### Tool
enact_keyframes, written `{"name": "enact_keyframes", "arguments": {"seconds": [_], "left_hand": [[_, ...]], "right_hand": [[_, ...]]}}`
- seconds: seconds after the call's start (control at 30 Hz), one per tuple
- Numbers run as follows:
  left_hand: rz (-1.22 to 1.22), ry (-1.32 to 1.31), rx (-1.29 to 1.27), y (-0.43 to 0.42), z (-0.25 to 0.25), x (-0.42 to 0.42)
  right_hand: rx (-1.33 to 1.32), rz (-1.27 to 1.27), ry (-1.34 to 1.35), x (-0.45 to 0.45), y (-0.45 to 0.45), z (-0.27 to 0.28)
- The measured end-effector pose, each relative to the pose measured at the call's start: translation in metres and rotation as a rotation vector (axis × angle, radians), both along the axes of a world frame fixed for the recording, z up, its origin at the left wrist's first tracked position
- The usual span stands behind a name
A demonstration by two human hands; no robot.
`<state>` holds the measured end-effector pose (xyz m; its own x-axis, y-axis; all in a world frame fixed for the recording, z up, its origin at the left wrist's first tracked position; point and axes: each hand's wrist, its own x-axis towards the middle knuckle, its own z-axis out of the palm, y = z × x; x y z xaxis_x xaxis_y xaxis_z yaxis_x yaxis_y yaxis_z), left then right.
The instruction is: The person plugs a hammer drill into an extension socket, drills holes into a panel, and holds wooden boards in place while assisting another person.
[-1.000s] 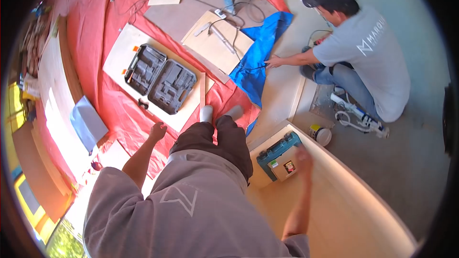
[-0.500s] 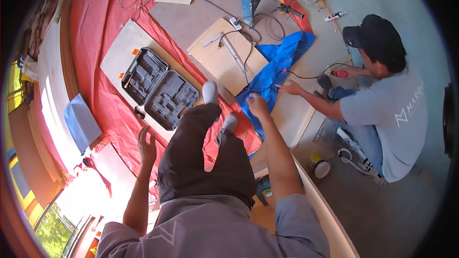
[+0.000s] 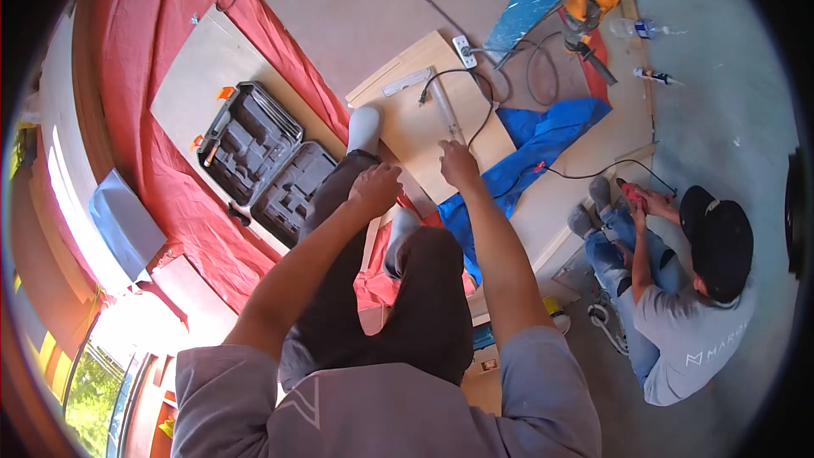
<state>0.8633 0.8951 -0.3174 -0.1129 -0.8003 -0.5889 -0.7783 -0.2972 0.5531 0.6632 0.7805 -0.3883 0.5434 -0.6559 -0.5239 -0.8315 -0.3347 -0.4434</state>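
My right hand [image 3: 459, 165] is over the wooden board [image 3: 418, 131], its fingers curled in at the near end of a long metal strip [image 3: 445, 110]. Whether the fingers grip the strip or only overlap it in view, I cannot tell. A flat metal piece [image 3: 407, 82] lies at the strip's far end, with a black cable plug [image 3: 423, 95] beside it. My left hand [image 3: 376, 191] hovers above my leg near the knee, fingers loosely bent and partly apart, nothing visible in it. A blue tarp [image 3: 543, 140] runs just beyond my right hand.
An open tool case [image 3: 267, 153] lies at left on a panel. A power strip [image 3: 464, 52], an orange drill [image 3: 589, 0] and a blue stand [image 3: 534, 4] are at the back. At right a seated co-worker [image 3: 678, 288] holds a red tool [image 3: 634, 193]. Red sheeting [image 3: 199, 229] covers the floor.
My left hand has swung right and forward from beside the case to above my leg. My right hand has come to the strip's end. The co-worker's hands have drawn together at the red tool.
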Motion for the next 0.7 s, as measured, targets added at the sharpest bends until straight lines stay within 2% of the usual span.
{"name": "enact_keyframes", "arguments": {"seconds": [0.07, 0.13, 0.17, 0.23, 0.3, 0.33, 0.53, 0.63, 0.7], "left_hand": [[-0.159, -0.007, -0.031, -0.025, -0.014, 0.015], [-0.322, -0.024, 0.25, -0.053, -0.015, 0.036], [-0.397, -0.039, 0.376, -0.072, -0.014, 0.05], [-0.347, -0.184, 0.215, -0.101, -0.007, 0.072], [-0.132, -0.24, -0.14, -0.115, -0.008, 0.094], [-0.069, -0.233, -0.204, -0.119, -0.003, 0.104], [-0.001, -0.276, -0.32, -0.108, 0.04, 0.116], [0.08, -0.249, -0.324, -0.09, 0.044, 0.12], [0.115, -0.234, -0.282, -0.084, 0.045, 0.127]], "right_hand": [[-0.074, 0.113, 0.073, 0.014, -0.024, -0.058], [-0.166, 0.236, 0.159, 0.038, -0.061, -0.091], [-0.291, 0.29, 0.113, 0.047, -0.078, -0.12], [-0.526, 0.406, 0.031, 0.048, -0.096, -0.175], [-0.491, 0.555, 0.037, 0.049, -0.114, -0.211], [-0.482, 0.625, 0.044, 0.05, -0.125, -0.223], [-0.577, 0.858, -0.339, 0.053, -0.166, -0.248], [-0.224, 0.523, -0.03, 0.039, -0.175, -0.234], [0.059, 0.117, -0.141, 0.014, -0.19, -0.207]]}}
